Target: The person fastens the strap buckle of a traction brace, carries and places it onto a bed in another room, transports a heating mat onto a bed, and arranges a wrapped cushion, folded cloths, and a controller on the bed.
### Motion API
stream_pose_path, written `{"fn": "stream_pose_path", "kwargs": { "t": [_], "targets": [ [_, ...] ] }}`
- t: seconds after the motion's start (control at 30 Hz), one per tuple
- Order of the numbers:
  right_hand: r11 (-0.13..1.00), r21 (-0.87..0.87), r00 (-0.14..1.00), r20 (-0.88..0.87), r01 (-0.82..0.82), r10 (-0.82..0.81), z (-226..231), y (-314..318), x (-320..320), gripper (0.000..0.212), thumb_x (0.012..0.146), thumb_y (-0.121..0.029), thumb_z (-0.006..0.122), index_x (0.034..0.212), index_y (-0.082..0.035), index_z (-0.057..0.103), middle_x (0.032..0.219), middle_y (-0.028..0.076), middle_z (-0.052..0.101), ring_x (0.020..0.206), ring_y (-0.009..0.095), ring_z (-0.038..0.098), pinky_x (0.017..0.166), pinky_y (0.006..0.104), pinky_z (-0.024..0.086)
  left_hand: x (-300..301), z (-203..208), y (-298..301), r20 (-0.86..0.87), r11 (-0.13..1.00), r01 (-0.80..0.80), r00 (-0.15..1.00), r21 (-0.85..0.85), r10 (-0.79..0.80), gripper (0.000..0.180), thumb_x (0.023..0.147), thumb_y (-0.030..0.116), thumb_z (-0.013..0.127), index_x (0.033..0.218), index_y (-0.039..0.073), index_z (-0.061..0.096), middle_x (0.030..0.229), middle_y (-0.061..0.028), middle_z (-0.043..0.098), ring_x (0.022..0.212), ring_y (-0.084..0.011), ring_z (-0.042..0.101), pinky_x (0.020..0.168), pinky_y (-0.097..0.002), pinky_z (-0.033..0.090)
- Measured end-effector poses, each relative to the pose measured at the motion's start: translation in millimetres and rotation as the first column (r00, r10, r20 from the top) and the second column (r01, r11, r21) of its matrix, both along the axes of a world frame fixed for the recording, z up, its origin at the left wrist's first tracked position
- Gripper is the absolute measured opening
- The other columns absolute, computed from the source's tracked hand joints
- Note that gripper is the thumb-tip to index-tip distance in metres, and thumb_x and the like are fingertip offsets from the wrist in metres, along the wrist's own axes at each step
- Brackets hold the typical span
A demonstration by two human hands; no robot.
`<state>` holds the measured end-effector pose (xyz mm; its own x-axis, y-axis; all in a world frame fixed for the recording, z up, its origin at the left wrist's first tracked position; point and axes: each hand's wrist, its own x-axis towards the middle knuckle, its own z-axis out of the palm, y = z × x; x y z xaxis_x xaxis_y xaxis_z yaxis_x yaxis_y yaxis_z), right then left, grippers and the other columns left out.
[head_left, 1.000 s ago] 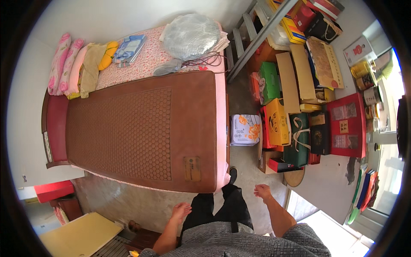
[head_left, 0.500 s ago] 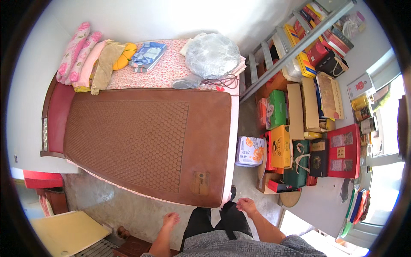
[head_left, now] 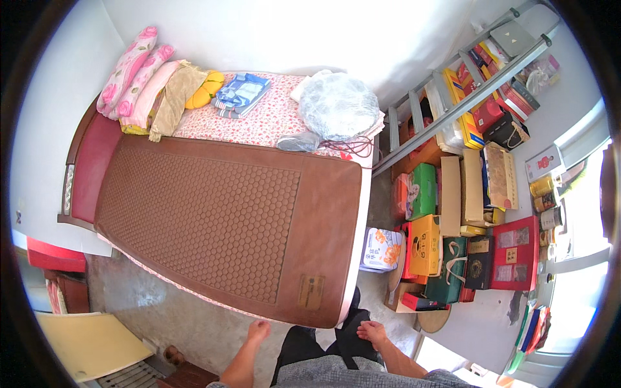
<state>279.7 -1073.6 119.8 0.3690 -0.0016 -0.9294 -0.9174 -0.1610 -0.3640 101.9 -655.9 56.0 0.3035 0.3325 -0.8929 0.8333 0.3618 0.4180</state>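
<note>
Below the near edge of the bed, my left hand (head_left: 259, 331) hangs above the floor with loosely bent fingers and nothing in it. My right hand (head_left: 371, 333) is beside my dark trouser leg, near the bed's front right corner; its fingers are slightly apart and hold nothing. A brown mattress pad (head_left: 213, 213) with a honeycomb pattern covers the near part of the bed. Behind it lie a clear plastic-wrapped round bundle (head_left: 339, 105), a grey bag-like bundle (head_left: 298, 141), a dark red cord (head_left: 349, 146) and folded blue checked cloth (head_left: 242, 95).
Pink floral rolled bedding (head_left: 132, 71) and a yellow cushion (head_left: 206, 90) sit at the headboard. A metal ladder (head_left: 466, 102) leans at the right, by stacked boxes and a green gift bag (head_left: 447, 271). A white floral tin (head_left: 381, 249) stands beside the bed; a yellow board (head_left: 94, 346) is lower left.
The view has shifted, so the bed and boxes sit lower in the picture. My left fingers look more bent, and my right hand appears slightly lower. Nothing has been picked up.
</note>
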Motion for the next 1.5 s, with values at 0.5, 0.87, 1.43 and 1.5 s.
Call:
{"fn": "stream_pose_path", "kwargs": {
  "t": [0.5,0.87,1.43,1.5],
  "targets": [
    [0.989,0.064,0.987,-0.081,-0.136,0.141,-50,-68,143,0.032,0.097,-0.027,0.066,0.117,-0.002,0.063,0.102,0.014,0.071,0.086,0.023,0.072,0.073,0.0351,0.061,274,47,-32,-0.135,0.665,0.520,0.830,0.536,-0.540,0.059,0.085,0.041,0.074,0.125,-0.001,0.062,0.124,-0.0208,0.065,0.118,-0.0345,0.062,0.100,-0.0411,0.049],
    [0.992,0.086,0.996,0.007,0.093,-0.094,-93,-145,235,0.021,0.095,-0.014,0.061,0.114,-0.004,0.059,0.092,0.012,0.069,0.078,0.024,0.070,0.065,0.0349,0.060,495,42,-15,-0.114,0.501,0.478,0.795,0.721,-0.595,0.068,0.088,0.037,0.072,0.138,-0.003,0.050,0.149,-0.0227,0.045,0.141,-0.0369,0.039,0.116,-0.0429,0.036],
    [0.989,0.135,0.994,0.078,0.061,-0.072,-86,-30,373,0.028,0.099,-0.023,0.065,0.115,-0.001,0.061,0.099,0.014,0.071,0.077,0.022,0.071,0.071,0.0348,0.060,589,-60,66,-0.129,0.090,0.234,0.772,0.968,-0.622,0.080,0.092,0.048,0.065,0.148,-0.004,0.037,0.158,-0.0217,0.032,0.148,-0.0384,0.026,0.122,-0.0531,0.018],
    [0.979,0.201,0.977,0.212,-0.012,-0.032,-82,-6,415,0.024,0.101,-0.023,0.061,0.115,-0.003,0.061,0.101,0.012,0.071,0.084,0.022,0.070,0.073,0.0364,0.060,589,-69,66,-0.125,0.079,0.224,0.765,0.971,-0.632,0.081,0.093,0.049,0.063,0.149,-0.003,0.036,0.159,-0.0202,0.032,0.149,-0.0374,0.024,0.123,-0.0534,0.016]
  ]
}}
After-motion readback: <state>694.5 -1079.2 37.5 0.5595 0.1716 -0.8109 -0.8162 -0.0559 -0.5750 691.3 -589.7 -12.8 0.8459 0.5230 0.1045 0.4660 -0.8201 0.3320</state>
